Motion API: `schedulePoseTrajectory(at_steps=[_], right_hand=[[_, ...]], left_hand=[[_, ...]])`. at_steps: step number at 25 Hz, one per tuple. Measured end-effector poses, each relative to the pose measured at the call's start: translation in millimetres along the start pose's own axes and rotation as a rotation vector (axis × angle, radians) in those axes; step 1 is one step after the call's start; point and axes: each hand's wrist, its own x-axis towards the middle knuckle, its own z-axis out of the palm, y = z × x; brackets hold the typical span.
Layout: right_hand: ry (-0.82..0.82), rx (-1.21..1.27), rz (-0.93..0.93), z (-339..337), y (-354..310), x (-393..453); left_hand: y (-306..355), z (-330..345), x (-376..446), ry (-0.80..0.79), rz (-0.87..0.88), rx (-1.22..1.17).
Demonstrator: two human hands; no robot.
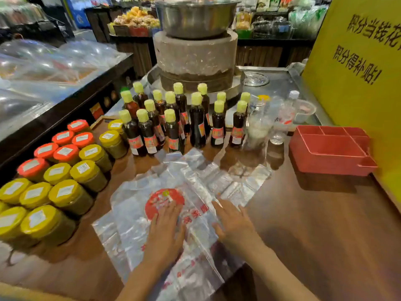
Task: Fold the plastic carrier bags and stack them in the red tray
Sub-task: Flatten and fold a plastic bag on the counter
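A clear plastic carrier bag (134, 224) with a round red print lies spread flat on the wooden table near the front edge. My left hand (167, 231) presses flat on it just below the red print, fingers straight. My right hand (233, 222) lies flat on the bag's right side, fingers straight and spread. More clear bags (227, 177) lie loosely behind it, partly overlapped. The red tray (329, 148), with several compartments, stands at the right of the table and holds nothing that I can see.
Jars with yellow and orange lids (58, 170) crowd the table's left. Dark bottles with yellow caps (173, 124) stand in rows behind the bags. A stone mill (195, 57) with a metal basin sits at the back. A yellow sign (358, 61) stands at the right.
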Motion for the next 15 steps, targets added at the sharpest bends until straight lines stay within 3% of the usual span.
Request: schedulePoseTrajectory(at_steps=[3, 8, 15], right_hand=[[-0.012, -0.082, 0.011, 45, 9, -20], [-0.025, -0.056, 0.039, 44, 15, -31], [0.08, -0.098, 0.033, 36, 14, -49]], left_hand=[[-7, 19, -15, 0.0, 0.027, 0.113], [-14, 32, -25, 0.061, 0.086, 0.153], [-14, 15, -43, -0.042, 0.188, 0.02]])
